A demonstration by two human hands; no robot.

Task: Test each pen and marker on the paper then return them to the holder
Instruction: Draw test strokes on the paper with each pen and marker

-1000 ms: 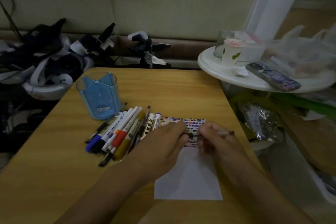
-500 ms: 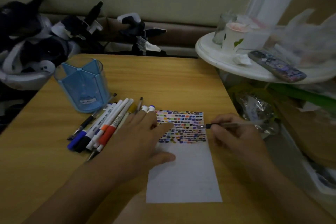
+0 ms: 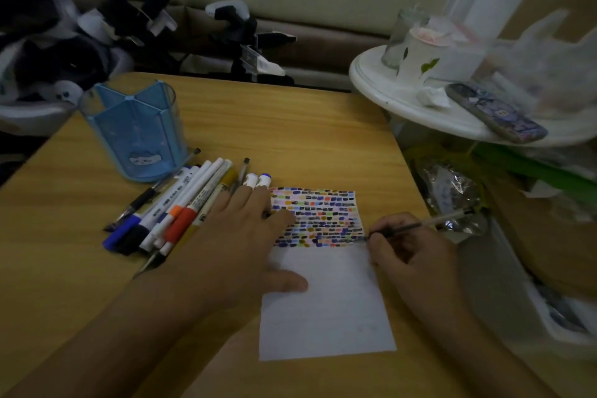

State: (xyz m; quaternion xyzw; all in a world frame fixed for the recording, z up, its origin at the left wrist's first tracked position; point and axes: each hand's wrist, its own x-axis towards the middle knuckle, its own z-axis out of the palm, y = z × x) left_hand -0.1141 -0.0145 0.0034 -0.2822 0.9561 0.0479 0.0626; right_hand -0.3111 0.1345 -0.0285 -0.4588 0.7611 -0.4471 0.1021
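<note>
A white paper [image 3: 326,307] lies on the wooden table [image 3: 290,126], its upper half filled with rows of small coloured marks. My right hand [image 3: 407,252] grips a thin clear pen [image 3: 429,223] with its tip at the paper's right edge, beside the lowest row of marks. My left hand [image 3: 239,236] rests flat on the paper's left side, fingers spread. Several pens and markers [image 3: 174,213] lie in a pile left of the paper, partly under my left fingers. The blue translucent holder [image 3: 135,129] stands upright behind the pile and holds nothing I can see.
A round white side table [image 3: 387,97] at the right carries a phone [image 3: 494,111], cups and plastic bags. Foil and green packaging [image 3: 452,191] sit below it past the table's right edge. Black and white gear [image 3: 64,42] is heaped behind the table at left.
The two hands, together on the pen a second ago, have parted. My left hand came down flat on the paper, and my right hand brought the pen tip to the paper's right edge.
</note>
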